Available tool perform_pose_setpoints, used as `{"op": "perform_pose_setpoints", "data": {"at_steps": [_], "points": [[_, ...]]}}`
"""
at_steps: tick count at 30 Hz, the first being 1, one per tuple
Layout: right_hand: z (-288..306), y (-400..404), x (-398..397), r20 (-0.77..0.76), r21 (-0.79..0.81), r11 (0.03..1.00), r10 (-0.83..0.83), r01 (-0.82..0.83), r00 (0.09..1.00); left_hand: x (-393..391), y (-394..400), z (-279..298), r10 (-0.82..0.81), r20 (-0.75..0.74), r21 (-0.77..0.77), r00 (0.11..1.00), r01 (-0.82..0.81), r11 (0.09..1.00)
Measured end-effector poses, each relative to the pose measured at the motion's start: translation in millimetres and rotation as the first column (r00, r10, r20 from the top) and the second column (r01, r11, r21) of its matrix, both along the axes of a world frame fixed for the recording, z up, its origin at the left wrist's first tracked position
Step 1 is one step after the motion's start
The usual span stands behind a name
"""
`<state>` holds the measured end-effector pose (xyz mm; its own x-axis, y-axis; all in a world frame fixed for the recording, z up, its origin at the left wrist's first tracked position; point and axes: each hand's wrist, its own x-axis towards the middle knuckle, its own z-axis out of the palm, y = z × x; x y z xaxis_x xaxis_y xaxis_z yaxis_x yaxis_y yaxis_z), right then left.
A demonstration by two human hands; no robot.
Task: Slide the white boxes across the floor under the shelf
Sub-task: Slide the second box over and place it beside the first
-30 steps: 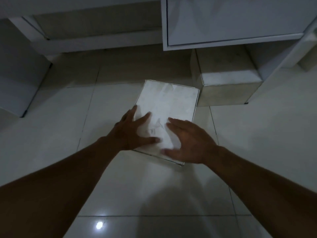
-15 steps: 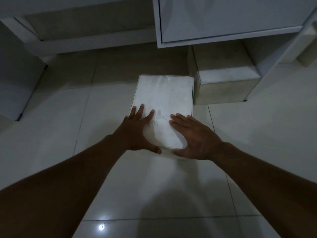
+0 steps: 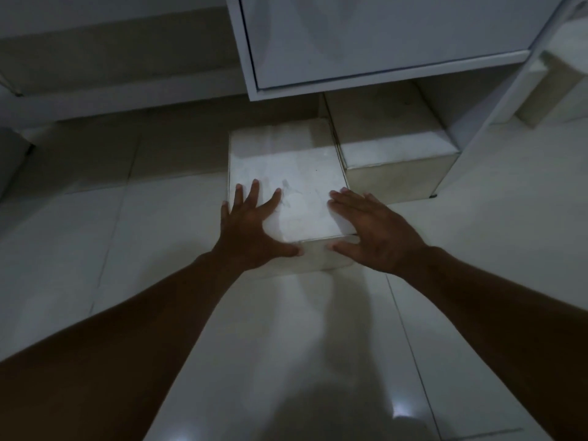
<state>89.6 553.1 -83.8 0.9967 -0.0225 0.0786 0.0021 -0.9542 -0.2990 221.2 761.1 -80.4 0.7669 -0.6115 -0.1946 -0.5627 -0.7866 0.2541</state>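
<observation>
A white box (image 3: 286, 173) lies on the tiled floor, its far end just at the front edge of the white shelf unit (image 3: 381, 43). My left hand (image 3: 251, 227) rests flat on the box's near left corner, fingers spread, thumb over the near edge. My right hand (image 3: 375, 230) is pressed flat on its near right corner, thumb on the near side face. A second white box (image 3: 391, 144) sits right beside it on the right, partly under the shelf.
A white upright panel (image 3: 496, 116) of the shelf stands right of the second box. Another pale box (image 3: 560, 90) shows at the far right behind it. A low white ledge (image 3: 111, 100) runs along the back left. Glossy floor tiles (image 3: 477, 249) surround the boxes.
Both hands have pushed the white box forward across the floor and straightened it, so it now lies alongside the second box with its far end at the shelf's front edge.
</observation>
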Motion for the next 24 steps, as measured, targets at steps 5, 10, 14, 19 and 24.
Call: {"op": "perform_pose_setpoints", "data": {"at_steps": [5, 10, 14, 19, 24], "points": [[0.4, -13.2, 14.8, 0.009, -0.112, 0.99, -0.081, 0.081, 0.997, 15.5, -15.8, 1.1, 0.026, -0.008, 0.009, 1.0, -0.026, 1.0], [0.1, -32.2, 38.1, -0.073, -0.226, 0.934, -0.3, 0.278, 0.951, 33.3, -24.0, 1.5, 0.031, -0.012, -0.002, 0.999, -0.031, 1.0], [-2.8, -44.5, 58.4, -0.12, -0.241, 0.927, -0.322, 0.287, 0.939, 50.4, -29.1, 0.2, 0.015, 0.001, -0.015, 1.0, -0.015, 1.0], [0.9, -53.2, 77.6, -0.138, -0.197, 0.933, -0.331, 0.302, 0.933, 69.8, -37.5, -1.8, -0.012, 0.03, -0.044, 0.999, 0.013, 0.999], [-7.6, -51.7, 86.1, -0.054, -0.148, 0.915, -0.387, 0.376, 0.92, 89.6, -44.2, -4.0, -0.022, 0.032, -0.042, 0.999, 0.023, 0.999]]}}
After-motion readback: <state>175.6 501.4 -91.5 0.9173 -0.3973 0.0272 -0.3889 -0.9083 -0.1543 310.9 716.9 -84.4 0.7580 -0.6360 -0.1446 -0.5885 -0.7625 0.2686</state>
